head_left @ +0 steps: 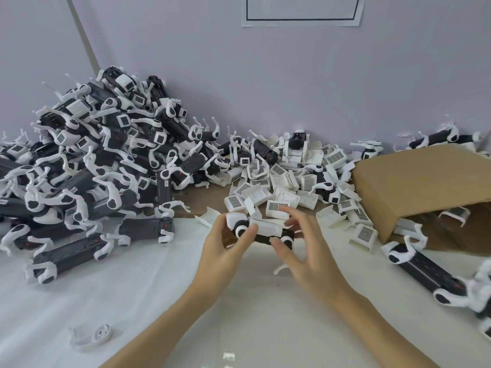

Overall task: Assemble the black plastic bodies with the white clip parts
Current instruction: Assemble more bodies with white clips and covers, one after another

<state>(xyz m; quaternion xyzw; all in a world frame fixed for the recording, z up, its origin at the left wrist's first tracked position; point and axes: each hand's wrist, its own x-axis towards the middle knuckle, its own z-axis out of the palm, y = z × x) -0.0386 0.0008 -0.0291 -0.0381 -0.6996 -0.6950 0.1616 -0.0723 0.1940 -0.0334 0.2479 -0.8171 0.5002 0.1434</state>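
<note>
Head view, left hand: my left hand [225,241] grips the left end of the black body [265,239], thumb across the front, fingers curled behind it.
Head view, right hand: my right hand [300,245] has its fingers spread and only lightly bent over the right end; fingertips touch the white clip part [268,226], but I cannot tell if they truly pinch it.
Where the piece is: lifted just above the white sheet on the bench [132,301], in front of the loose white clips [281,187].
Long axis: it runs roughly left to right across my view, the right end a little lower and nearer to me.
Facing: the white clip sits on the upper side, towards the wall; the round wheel-like ends face me.
Risk, seating: I judge the clip may go on crooked if I press on one end only, since my right fingers sit loosely.
Risk, slipping: with one firm grip, the body could twist out of my left hand under pressure.
Risk, surroundings: the finished pile [87,168] rises steeply on my left; a knock with an elbow could send pieces sliding onto the working area.
Risk, snagging: a thin white leg hanging below the body could catch or bend.
Other: a cardboard box [425,187] lies tipped on my right, a stray white part [93,337] lies near my left forearm.
</note>
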